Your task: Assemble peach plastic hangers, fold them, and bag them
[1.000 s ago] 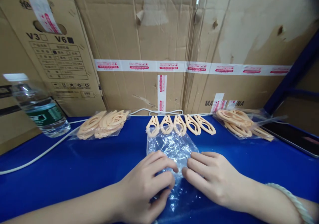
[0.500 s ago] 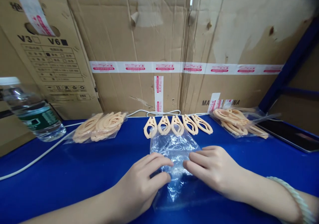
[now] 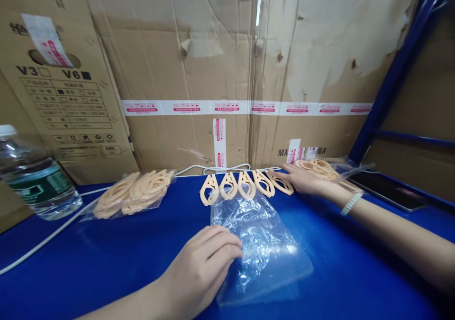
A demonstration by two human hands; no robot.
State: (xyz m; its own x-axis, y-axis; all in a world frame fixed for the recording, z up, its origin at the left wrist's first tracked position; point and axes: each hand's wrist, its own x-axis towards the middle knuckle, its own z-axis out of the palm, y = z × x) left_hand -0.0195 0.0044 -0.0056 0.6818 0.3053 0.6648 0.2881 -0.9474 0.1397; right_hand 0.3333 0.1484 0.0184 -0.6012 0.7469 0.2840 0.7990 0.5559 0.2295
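Stretching out to one o'clock, my right grip (image 3: 305,180) is no longer working at the clear bag (image 3: 263,258); its fingers are spreading over the end hanger (image 3: 279,188), though I cannot tell whether they are pinching it. The bag is lying flat at centre on the blue surface (image 3: 341,263), pointing to twelve, where four more hangers (image 3: 228,181) are resting in a row. My left grip (image 3: 202,263) is staying bunched at the bag's nine o'clock edge, so it alone is probably steadying the film; whether it is pinching, I cannot see.
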